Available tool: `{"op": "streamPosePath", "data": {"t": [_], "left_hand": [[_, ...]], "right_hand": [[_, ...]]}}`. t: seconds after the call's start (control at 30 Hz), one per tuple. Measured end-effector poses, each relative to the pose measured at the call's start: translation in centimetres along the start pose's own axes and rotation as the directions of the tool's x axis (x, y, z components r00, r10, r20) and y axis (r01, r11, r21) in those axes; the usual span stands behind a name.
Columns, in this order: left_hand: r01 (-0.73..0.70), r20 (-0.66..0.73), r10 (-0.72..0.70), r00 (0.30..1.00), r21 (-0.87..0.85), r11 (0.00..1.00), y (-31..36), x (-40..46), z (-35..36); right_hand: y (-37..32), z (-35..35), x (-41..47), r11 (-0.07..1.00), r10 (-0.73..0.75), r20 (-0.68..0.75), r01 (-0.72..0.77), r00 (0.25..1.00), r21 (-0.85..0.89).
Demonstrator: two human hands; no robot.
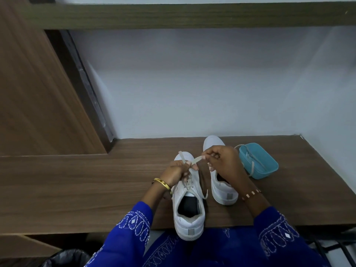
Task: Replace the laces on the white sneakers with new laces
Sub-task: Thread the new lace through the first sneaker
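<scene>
Two white sneakers stand on the wooden desk (77, 182). The near sneaker (187, 214) has its heel over the desk's front edge and carries a greyish-white lace (187, 182). My left hand (176, 173) pinches one strand of this lace above the sneaker's toe. My right hand (221, 160) pinches the other strand, which stretches flat between both hands. The far sneaker (224, 191) sits to the right, partly hidden under my right hand, with no lace visible in it.
A teal box (259, 162) with white laces in it sits right of the sneakers near the wall. A wooden cabinet panel (38, 93) rises at left, a shelf (192, 16) runs overhead. A black bin bag (67, 259) lies below the desk at left.
</scene>
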State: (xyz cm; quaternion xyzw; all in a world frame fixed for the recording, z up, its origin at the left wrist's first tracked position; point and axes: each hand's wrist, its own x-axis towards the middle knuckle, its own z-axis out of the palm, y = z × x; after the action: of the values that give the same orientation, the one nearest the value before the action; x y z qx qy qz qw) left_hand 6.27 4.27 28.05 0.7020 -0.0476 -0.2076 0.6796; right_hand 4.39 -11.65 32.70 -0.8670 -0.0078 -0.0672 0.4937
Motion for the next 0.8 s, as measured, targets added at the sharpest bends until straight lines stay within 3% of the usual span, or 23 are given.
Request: {"op": "streamPosePath", "data": {"t": [0.1, 0.2, 0.4, 0.5, 0.57, 0.63, 0.8], "left_hand": [[0.026, -0.024, -0.029, 0.999, -0.141, 0.99, 0.2, -0.2, 0.0], [0.006, 0.001, -0.006, 1.0, -0.167, 0.986, 0.4, -0.4, 0.2], [0.063, 0.056, -0.052, 0.997, -0.218, 0.974, 0.1, -0.6, -0.1], [-0.04, 0.086, 0.038, 0.996, 0.025, 0.999, 0.3, -0.8, -0.7], [-0.116, 0.083, 0.102, 0.991, 0.194, 0.974, 0.8, -0.9, -1.0], [-0.178, 0.109, 0.152, 0.982, 0.289, 0.941, 1.0, -1.0, -1.0], [-0.273, 0.128, 0.241, 0.962, 0.476, 0.836, 0.2, -0.7, -0.8]], "right_hand": [[0.0, -0.1, -0.8, 0.986, 0.082, 0.062, -0.09, 0.995, 0.14], [0.6, 1.5, -2.6, 0.978, 0.105, 0.129, -0.126, 0.986, 0.164], [2.8, 4.6, -4.8, 0.993, -0.049, 0.12, 0.062, 0.992, -0.103], [2.8, 4.0, -4.3, 0.993, -0.078, 0.083, 0.085, 0.993, -0.081], [2.4, 3.1, -3.1, 0.988, -0.004, -0.038, 0.01, 0.999, 0.156], [2.3, 2.4, -1.4, 0.942, 0.078, -0.05, -0.057, 0.996, 0.332], [2.5, 3.6, 0.1, 0.878, 0.062, 0.337, -0.212, 0.939, 0.43]]}}
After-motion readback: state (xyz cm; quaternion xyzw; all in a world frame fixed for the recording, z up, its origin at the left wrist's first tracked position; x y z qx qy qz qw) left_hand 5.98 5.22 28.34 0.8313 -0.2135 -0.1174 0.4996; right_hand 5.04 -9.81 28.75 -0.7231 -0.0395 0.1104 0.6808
